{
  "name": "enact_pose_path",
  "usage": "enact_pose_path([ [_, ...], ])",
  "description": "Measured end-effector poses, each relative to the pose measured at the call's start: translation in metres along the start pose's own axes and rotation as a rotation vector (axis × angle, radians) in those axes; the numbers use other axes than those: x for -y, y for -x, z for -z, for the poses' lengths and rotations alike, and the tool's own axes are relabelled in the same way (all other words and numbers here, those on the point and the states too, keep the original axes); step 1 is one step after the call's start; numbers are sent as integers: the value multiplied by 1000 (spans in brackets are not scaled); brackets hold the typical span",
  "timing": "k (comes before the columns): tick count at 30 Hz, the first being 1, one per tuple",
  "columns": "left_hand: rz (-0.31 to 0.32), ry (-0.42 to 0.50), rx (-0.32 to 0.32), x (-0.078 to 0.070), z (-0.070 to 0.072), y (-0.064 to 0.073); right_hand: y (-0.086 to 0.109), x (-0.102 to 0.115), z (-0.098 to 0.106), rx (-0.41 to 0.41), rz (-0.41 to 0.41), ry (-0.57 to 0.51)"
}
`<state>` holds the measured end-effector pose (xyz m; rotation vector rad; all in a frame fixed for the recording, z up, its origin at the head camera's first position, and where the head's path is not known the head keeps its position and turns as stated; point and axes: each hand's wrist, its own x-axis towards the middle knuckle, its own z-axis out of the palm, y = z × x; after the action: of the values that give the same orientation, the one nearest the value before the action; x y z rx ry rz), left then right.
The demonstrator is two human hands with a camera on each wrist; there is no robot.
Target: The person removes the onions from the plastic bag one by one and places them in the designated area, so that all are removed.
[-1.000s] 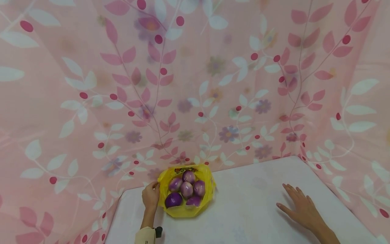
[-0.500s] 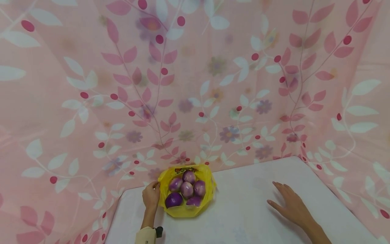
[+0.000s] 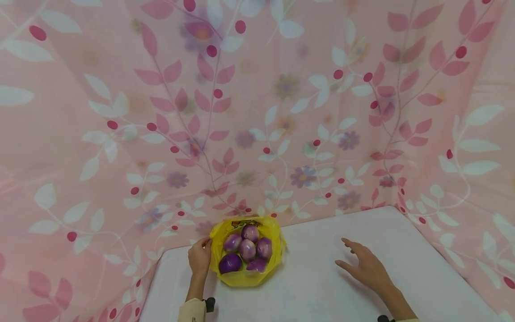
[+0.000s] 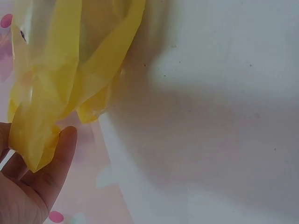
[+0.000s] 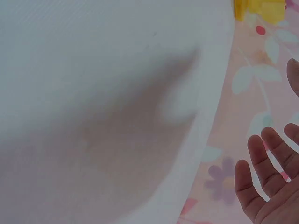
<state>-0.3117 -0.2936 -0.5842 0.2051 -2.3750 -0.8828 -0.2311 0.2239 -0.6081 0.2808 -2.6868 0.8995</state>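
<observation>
A yellow plastic bag (image 3: pixel 241 280) sits on the table with its mouth spread wide. Inside it lie several glossy round purple vegetables (image 3: pixel 247 250), some with pale patches; their exact kind is unclear. My left hand (image 3: pixel 199 259) pinches the bag's left edge. In the left wrist view, thumb and fingers hold a gathered corner of the yellow bag (image 4: pixel 37 135). Well to the right of the bag, my right hand (image 3: pixel 364 266) hovers over the table with its fingers extended and nothing in it. The right wrist view shows those spread fingers (image 5: pixel 261 168) too.
A white-covered table (image 3: pixel 306 277) carries the bag near its back left. Pink floral fabric (image 3: pixel 257 112) hangs close behind the table and along its sides.
My right hand has moved left across the table, towards the bag, and its dark wrist strap has come into view. The left hand and the bag have stayed in place.
</observation>
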Motion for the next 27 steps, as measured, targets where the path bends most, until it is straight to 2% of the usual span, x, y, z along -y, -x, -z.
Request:
enact_pose_path([
  [16, -10, 10, -13, 1, 0, 1, -21, 43, -28, -16, -1, -60],
  [27, -9, 12, -13, 2, -3, 1, -32, 67, -37, 11, -19, -84],
])
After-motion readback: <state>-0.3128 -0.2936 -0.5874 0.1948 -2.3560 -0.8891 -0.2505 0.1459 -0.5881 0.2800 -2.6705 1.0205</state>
